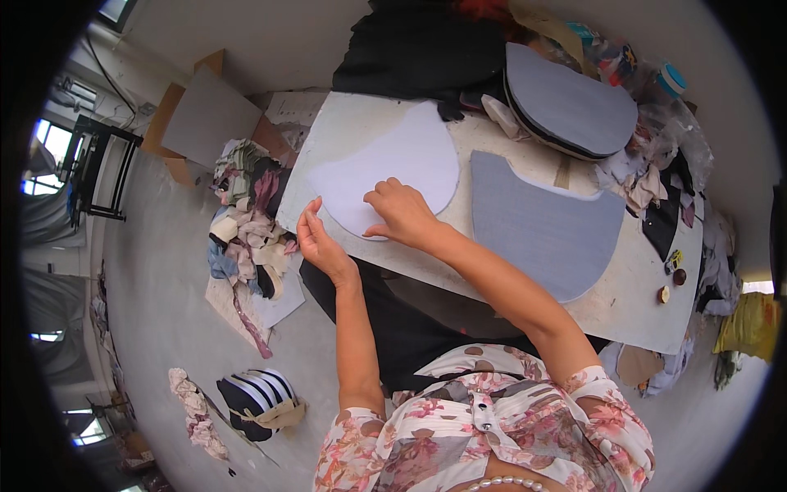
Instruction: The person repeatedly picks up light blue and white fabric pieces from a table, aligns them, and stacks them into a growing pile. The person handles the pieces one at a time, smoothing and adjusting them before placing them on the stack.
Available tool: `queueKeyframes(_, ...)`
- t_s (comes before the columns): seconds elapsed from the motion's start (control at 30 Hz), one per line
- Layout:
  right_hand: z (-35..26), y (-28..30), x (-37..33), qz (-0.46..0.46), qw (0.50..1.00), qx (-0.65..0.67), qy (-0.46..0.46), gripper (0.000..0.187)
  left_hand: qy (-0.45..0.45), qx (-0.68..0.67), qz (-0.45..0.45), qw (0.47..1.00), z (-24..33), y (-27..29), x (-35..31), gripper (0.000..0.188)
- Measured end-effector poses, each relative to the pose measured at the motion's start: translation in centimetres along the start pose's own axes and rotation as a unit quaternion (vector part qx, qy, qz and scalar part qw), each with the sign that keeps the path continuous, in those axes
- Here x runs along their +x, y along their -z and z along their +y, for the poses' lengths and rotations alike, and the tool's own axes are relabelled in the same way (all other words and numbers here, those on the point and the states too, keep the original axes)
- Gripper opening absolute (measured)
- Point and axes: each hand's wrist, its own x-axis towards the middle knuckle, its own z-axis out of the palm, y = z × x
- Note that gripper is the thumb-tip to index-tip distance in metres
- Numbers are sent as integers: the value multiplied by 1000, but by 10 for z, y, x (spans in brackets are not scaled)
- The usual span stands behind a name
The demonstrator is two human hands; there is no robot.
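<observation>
A white curved panel (410, 156) lies flat on the white tabletop. My right hand (402, 215) rests over its near edge, fingers bent on the surface and thumb apart from them. Just left of the panel, by the table's near left corner, my left hand (324, 246) is raised with its fingers curled together. Whatever may be between those fingers is too small to make out. Right of my right forearm lies a grey panel (545, 230) of similar curved outline, with a white edge showing along its cut-in top.
A stack of grey-topped panels (574, 102) stands at the far right of the table (656, 316). Black cloth (418, 53) covers the back. Fabric scraps (250, 238) heap beside the left edge. A strapped black-and-white bundle (258, 402) sits on the floor. Cardboard boxes (205, 123) stand far left.
</observation>
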Motion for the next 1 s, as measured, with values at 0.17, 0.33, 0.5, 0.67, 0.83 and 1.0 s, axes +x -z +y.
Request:
queueKeyframes(0.17, 17, -30, 16, -78, 995, -58, -10, 7, 14, 7, 9, 1000, -14, 24, 26, 27)
queueKeyframes(0.33, 12, -30, 17, -94, 994, -60, -7, 9, 36, 69, -40, 996, -34, 21, 39, 34)
queueKeyframes(0.5, 19, -22, 21, -116, 991, -40, -57, 14, -127, 445, -148, 874, -43, 11, 32, 42)
queueKeyframes(0.67, 56, 62, 27, -36, 859, 425, -285, 21, -91, 589, -210, 775, -50, 5, 27, 49)
queueKeyframes(0.83, 31, 184, 5, 144, 846, 483, -176, 23, -107, 609, -192, 762, -56, 14, 29, 47)
queueKeyframes(1.0, -13, 224, -43, 47, 986, 159, -10, 9, 6, 166, -349, 922, 5, -4, -30, 52)
